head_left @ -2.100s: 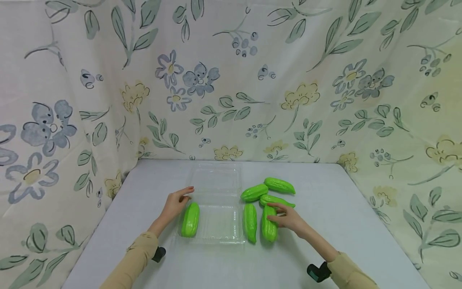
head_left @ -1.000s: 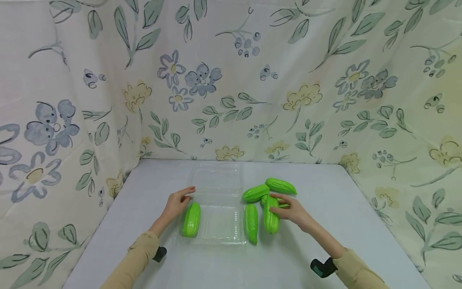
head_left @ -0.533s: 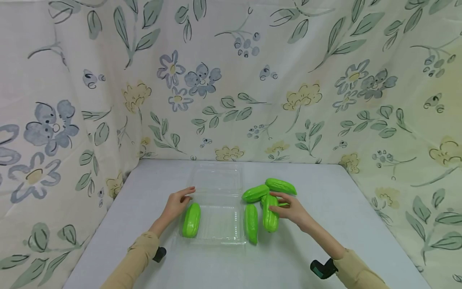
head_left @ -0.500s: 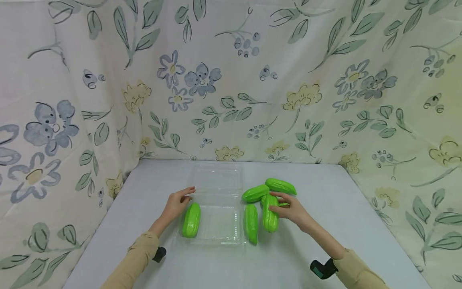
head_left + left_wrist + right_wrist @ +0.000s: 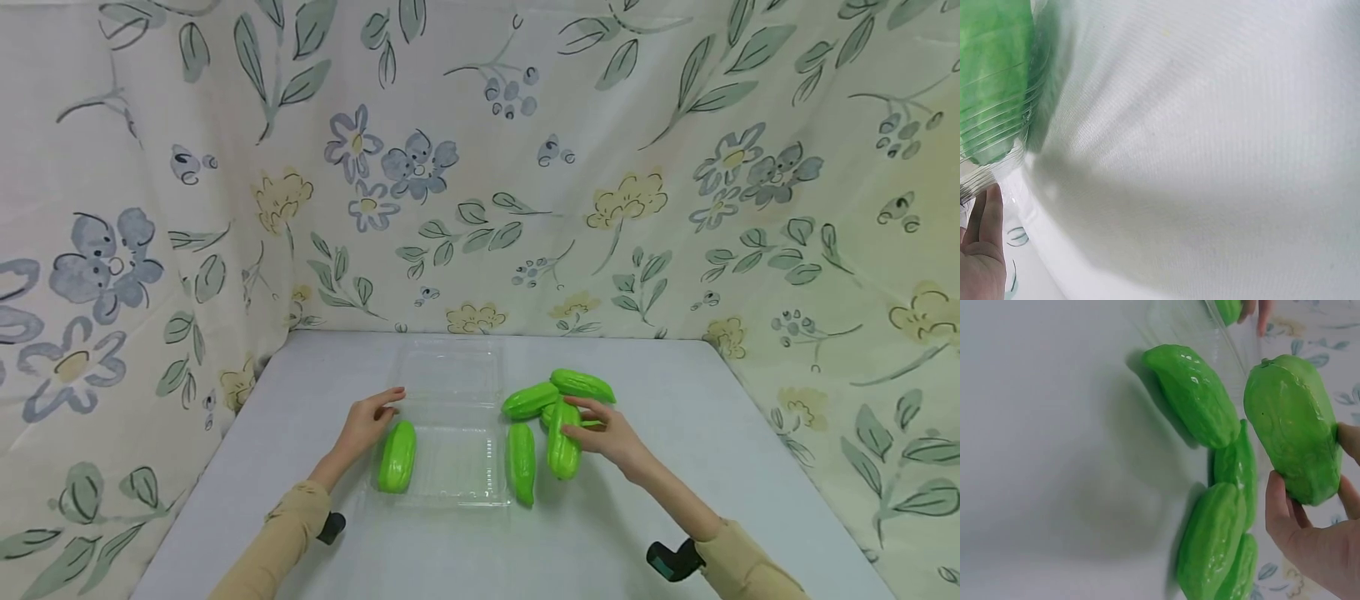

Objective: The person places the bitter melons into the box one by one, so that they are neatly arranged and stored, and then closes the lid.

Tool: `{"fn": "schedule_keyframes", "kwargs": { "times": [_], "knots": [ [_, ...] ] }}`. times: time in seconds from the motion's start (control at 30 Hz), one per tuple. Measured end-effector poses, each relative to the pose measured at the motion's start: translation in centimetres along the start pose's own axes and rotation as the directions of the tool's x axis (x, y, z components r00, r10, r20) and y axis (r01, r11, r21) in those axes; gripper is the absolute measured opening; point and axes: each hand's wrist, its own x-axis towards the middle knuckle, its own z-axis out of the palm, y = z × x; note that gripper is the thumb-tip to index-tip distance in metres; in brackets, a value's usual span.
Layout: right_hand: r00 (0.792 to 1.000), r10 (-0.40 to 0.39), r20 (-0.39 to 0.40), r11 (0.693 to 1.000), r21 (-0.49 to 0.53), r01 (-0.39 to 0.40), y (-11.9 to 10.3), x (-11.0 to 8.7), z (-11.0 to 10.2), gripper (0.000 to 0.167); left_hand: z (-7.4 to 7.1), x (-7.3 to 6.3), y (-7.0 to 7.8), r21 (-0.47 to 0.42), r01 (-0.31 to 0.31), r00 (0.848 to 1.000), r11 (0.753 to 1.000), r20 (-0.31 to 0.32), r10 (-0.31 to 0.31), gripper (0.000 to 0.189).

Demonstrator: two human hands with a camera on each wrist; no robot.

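At the left of the frame, a floral cloth [image 5: 217, 125] is seen hung beside the white counter [image 5: 465, 554] and across its back. Left of centre, the left hand [image 5: 363, 423] is placed at the left edge of a clear hinged container [image 5: 453, 467], its thumb and index finger parted and nothing gripped; in the left wrist view, straight fingers are seen at the rim. Just below that thumb, 1 green gourd [image 5: 397, 457] is laid along the container's left side. Beside the container's right edge, a 2nd gourd [image 5: 521, 462] is laid lengthwise, with a 3rd gourd [image 5: 529, 401] slanted above it. Next, a 4th gourd [image 5: 547, 414] is partly hidden behind a 5th gourd [image 5: 562, 454], which is pinched between the thumb and fingers of the right hand [image 5: 611, 437] and, in the right wrist view, is held off the counter. Above that hand, a 6th gourd [image 5: 582, 384] is seen lying.
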Motion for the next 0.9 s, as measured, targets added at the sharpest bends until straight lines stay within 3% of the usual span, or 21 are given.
{"fn": "schedule_keyframes", "kwargs": {
  "times": [0.9],
  "knots": [
    [0.996, 0.083, -0.032, 0.984, 0.161, -0.077, 0.6, 1.4, 3.7, 0.058, 0.2, 0.1, -0.3, -0.005, -0.019, 1.000, 1.000, -0.014, 0.019, 0.033]
  ]
}}
